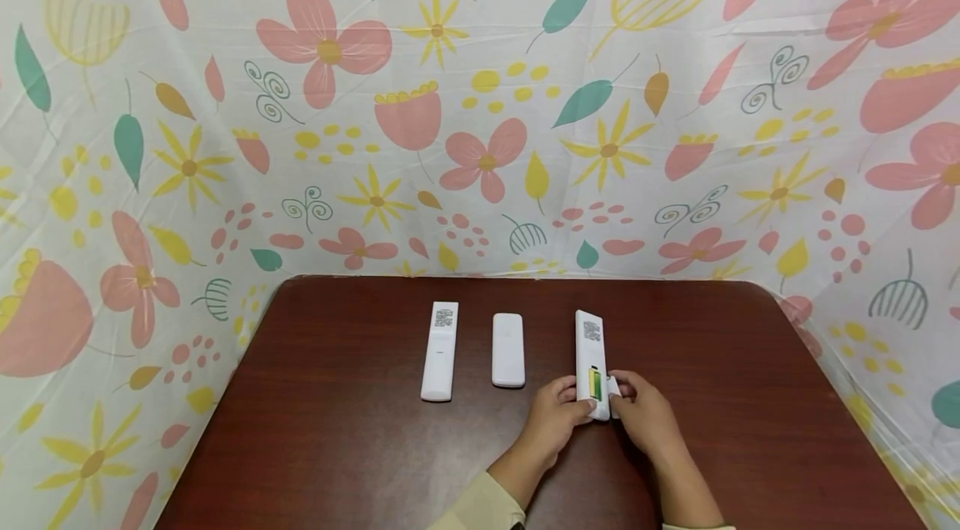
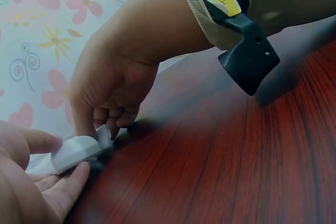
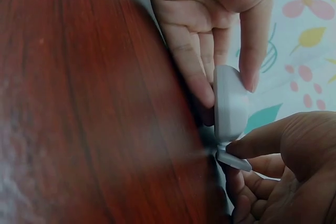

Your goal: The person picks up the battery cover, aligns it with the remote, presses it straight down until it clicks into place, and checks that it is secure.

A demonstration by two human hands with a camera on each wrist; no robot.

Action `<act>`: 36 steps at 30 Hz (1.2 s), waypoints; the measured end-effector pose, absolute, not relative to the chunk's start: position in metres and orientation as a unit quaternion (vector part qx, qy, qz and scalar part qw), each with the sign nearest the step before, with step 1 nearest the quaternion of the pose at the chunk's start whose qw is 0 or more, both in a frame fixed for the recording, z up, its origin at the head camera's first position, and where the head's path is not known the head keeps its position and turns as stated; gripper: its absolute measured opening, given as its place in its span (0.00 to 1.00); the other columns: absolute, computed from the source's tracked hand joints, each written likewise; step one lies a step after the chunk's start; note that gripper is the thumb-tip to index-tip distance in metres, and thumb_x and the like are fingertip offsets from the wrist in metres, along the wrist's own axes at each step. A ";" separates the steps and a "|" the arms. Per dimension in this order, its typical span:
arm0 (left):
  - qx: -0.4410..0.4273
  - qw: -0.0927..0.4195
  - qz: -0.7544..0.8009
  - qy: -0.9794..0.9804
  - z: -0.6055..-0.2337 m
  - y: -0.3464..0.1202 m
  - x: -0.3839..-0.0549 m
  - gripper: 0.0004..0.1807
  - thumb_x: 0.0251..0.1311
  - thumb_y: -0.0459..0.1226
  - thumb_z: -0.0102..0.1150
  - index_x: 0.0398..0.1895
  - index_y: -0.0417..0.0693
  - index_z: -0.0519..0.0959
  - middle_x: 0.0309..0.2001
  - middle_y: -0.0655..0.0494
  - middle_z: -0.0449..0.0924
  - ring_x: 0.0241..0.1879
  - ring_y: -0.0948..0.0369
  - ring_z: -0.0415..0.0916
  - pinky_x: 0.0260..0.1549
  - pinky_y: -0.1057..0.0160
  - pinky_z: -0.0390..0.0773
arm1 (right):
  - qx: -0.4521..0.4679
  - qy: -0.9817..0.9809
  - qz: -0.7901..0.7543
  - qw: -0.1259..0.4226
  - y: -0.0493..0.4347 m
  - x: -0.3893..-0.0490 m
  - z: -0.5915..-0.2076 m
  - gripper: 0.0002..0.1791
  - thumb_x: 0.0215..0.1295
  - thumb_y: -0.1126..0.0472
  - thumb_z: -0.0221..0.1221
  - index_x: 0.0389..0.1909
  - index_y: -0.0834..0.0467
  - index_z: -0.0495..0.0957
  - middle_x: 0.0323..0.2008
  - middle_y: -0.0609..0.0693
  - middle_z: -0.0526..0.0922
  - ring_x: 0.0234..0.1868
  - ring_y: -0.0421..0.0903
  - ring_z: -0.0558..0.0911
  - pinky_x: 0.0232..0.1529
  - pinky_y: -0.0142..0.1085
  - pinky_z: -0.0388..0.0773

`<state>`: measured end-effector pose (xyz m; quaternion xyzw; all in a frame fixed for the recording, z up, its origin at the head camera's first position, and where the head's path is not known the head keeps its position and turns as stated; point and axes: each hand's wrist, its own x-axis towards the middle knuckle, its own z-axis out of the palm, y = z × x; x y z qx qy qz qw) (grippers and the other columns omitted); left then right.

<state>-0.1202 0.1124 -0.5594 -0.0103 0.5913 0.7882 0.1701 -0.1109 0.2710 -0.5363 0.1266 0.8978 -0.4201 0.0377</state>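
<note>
A white remote control (image 1: 587,357) lies face down at the right of the table, its battery compartment uncovered. Inside shows a green and yellow battery (image 1: 596,384); a printed code marks the far end. My left hand (image 1: 551,420) grips the near end of the remote between thumb and fingers. Just to the right, my right hand (image 1: 651,415) pinches a small white battery cover (image 1: 613,387). The right wrist view has the cover (image 3: 234,161) tilted at the side of the remote (image 3: 231,103). From the left wrist, only the remote's near end (image 2: 73,153) is visible.
A second white remote (image 1: 439,353), with a printed code, lies to the left on the brown table (image 1: 337,447). Between the two remotes lies a shorter white rounded device (image 1: 508,351). A flower-patterned curtain (image 1: 480,205) hangs along the table's back and sides.
</note>
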 end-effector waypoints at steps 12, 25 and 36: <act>-0.027 0.175 0.799 0.575 -0.559 0.104 -0.123 0.27 0.56 0.24 0.64 0.61 0.29 0.73 0.47 0.43 0.84 0.38 0.58 0.84 0.42 0.59 0.87 | 0.124 0.888 -0.441 0.037 0.265 -0.112 -0.535 0.23 0.69 0.63 0.57 0.64 0.62 0.74 0.50 0.61 0.84 0.46 0.48 0.83 0.38 0.30 0.76; -0.015 0.180 0.801 0.570 -0.545 0.087 -0.127 0.29 0.57 0.25 0.65 0.63 0.33 0.72 0.52 0.43 0.83 0.42 0.56 0.84 0.44 0.60 0.87 | 0.105 0.871 -0.480 0.011 0.255 -0.114 -0.528 0.22 0.72 0.61 0.57 0.66 0.57 0.74 0.52 0.59 0.83 0.43 0.42 0.80 0.38 0.27 0.77; -0.008 0.171 0.807 0.566 -0.532 0.075 -0.126 0.30 0.56 0.25 0.63 0.64 0.31 0.69 0.54 0.39 0.81 0.41 0.58 0.83 0.46 0.59 0.86 | 0.096 0.860 -0.501 -0.028 0.245 -0.118 -0.525 0.20 0.71 0.62 0.59 0.63 0.54 0.77 0.48 0.57 0.85 0.40 0.36 0.82 0.36 0.28 0.79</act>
